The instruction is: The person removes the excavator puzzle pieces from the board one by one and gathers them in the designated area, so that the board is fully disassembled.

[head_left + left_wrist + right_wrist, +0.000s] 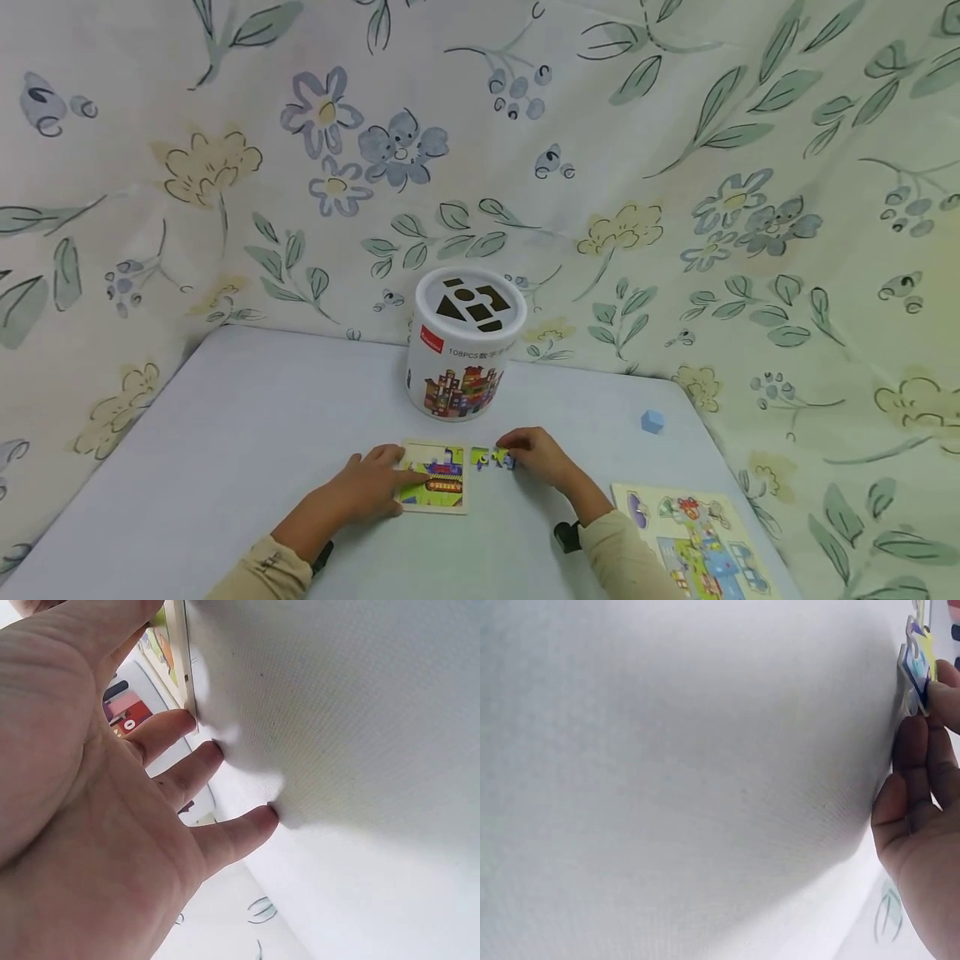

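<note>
A square wooden jigsaw puzzle with a colourful vehicle picture lies on the white table in the head view. My left hand rests at its left side, thumb over the picture and the other fingers spread at the frame and table. To the right of the frame are loose puzzle pieces, close together. My right hand pinches the rightmost puzzle piece between thumb and fingers. In the right wrist view, that blue and yellow piece is partly hidden by the thumb.
Behind the puzzle stands a white bucket with shaped holes in its lid. A small blue cube lies at the right rear. A second puzzle board is near the right sleeve. A floral cloth hangs behind the table.
</note>
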`<state>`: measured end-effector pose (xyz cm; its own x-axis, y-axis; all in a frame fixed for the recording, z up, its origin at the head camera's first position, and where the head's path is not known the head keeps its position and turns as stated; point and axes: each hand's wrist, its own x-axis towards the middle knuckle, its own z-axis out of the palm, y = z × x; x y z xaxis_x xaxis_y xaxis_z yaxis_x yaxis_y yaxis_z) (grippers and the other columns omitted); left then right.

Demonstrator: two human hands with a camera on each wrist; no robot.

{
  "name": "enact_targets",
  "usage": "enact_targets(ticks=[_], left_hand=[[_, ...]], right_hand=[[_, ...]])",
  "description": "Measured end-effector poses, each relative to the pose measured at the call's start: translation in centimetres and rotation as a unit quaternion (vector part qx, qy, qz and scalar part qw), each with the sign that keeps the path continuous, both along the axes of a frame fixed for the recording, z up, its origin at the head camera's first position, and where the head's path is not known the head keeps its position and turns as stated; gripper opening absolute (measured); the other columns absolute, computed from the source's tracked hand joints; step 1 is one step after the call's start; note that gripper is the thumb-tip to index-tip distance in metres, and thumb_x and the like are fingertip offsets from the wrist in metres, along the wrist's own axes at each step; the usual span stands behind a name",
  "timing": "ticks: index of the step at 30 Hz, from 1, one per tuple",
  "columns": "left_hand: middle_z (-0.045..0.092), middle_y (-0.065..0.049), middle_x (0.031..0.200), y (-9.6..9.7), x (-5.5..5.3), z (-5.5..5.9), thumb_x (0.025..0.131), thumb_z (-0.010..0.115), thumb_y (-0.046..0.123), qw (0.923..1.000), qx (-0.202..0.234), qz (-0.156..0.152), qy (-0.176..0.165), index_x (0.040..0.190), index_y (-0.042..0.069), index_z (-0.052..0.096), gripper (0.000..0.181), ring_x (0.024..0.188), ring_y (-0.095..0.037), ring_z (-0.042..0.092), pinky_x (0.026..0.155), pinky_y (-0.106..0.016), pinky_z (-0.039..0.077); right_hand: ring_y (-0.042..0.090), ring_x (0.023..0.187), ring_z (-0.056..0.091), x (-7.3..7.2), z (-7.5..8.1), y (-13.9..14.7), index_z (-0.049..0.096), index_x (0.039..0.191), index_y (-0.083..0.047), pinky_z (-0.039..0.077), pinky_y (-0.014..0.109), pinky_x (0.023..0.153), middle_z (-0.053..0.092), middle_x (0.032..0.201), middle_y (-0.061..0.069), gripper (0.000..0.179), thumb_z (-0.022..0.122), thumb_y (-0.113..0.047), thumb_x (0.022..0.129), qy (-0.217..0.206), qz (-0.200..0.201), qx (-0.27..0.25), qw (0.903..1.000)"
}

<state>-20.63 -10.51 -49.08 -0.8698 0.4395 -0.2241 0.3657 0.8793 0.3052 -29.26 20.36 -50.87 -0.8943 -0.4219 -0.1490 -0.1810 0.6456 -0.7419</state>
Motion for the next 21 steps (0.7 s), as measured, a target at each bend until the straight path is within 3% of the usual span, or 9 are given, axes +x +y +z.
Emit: enact_targets(ticks=[8,11,13,16,18,21], left_hand=[[0.041,-0.013,0.146,0.0,0.1,0.6,0.086,0.073,0.035,1.0,0.002,-0.003,-0.008,0.132,0.041,0.059,0.048,0.136,-0.039,0.036,0.104,-0.065,0.032],[0.041,-0.014,0.146,0.0,0.1,0.8,0.087,0.072,0.034,1.0,0.004,-0.006,-0.004,0.132,0.041,0.058,0.048,0.136,-0.039,0.036,0.104,-0.063,0.033],[0.042,-0.014,0.145,0.0,0.1,0.8,0.087,0.072,0.034,1.0,0.005,-0.006,0.001,0.132,0.041,0.058,0.048,0.135,-0.039,0.037,0.104,-0.063,0.034],[0.043,-0.013,0.144,0.1,0.1,0.6,0.087,0.072,0.035,0.9999,0.001,-0.009,0.004,0.133,0.041,0.058,0.048,0.135,-0.038,0.037,0.102,-0.063,0.035],[0.043,-0.013,0.144,0.2,0.1,0.5,0.086,0.072,0.036,0.9999,-0.003,-0.01,0.002,0.132,0.041,0.058,0.048,0.134,-0.038,0.038,0.101,-0.063,0.036],[0.044,-0.012,0.143,0.0,0.1,0.6,0.086,0.072,0.037,0.9999,-0.009,-0.009,0.0,0.132,0.043,0.058,0.048,0.134,-0.038,0.038,0.101,-0.063,0.036]], right_hand=[[0.019,0.102,0.06,0.8,0.9,-1.9,0.07,0.111,-0.009,0.053,0.038,0.085,0.067,0.112,0.005,0.022,0.059,-0.003,0.094,0.022,-0.005,0.011,0.9997],[0.019,0.101,0.06,1.2,1.6,-4.1,0.07,0.113,-0.011,0.052,0.039,0.086,0.066,0.111,0.002,0.021,0.062,-0.009,0.094,0.039,0.032,0.029,0.9983],[0.016,0.102,0.058,1.5,1.8,-5.7,0.07,0.115,-0.014,0.051,0.038,0.089,0.066,0.111,-0.001,0.022,0.064,-0.014,0.093,0.071,0.077,0.07,0.992],[0.015,0.105,0.055,1.8,1.7,-7.4,0.072,0.115,-0.018,0.048,0.038,0.094,0.064,0.112,-0.005,0.024,0.067,-0.02,0.092,0.119,0.129,0.144,0.974],[0.013,0.106,0.051,2.1,1.4,-8.1,0.073,0.113,-0.023,0.046,0.037,0.094,0.061,0.112,-0.007,0.022,0.069,-0.023,0.091,0.139,0.134,0.188,0.9631],[0.015,0.107,0.048,2.2,1.2,-8.7,0.074,0.108,-0.025,0.045,0.038,0.094,0.058,0.114,-0.005,0.019,0.071,-0.023,0.089,0.141,0.122,0.202,0.9616]])
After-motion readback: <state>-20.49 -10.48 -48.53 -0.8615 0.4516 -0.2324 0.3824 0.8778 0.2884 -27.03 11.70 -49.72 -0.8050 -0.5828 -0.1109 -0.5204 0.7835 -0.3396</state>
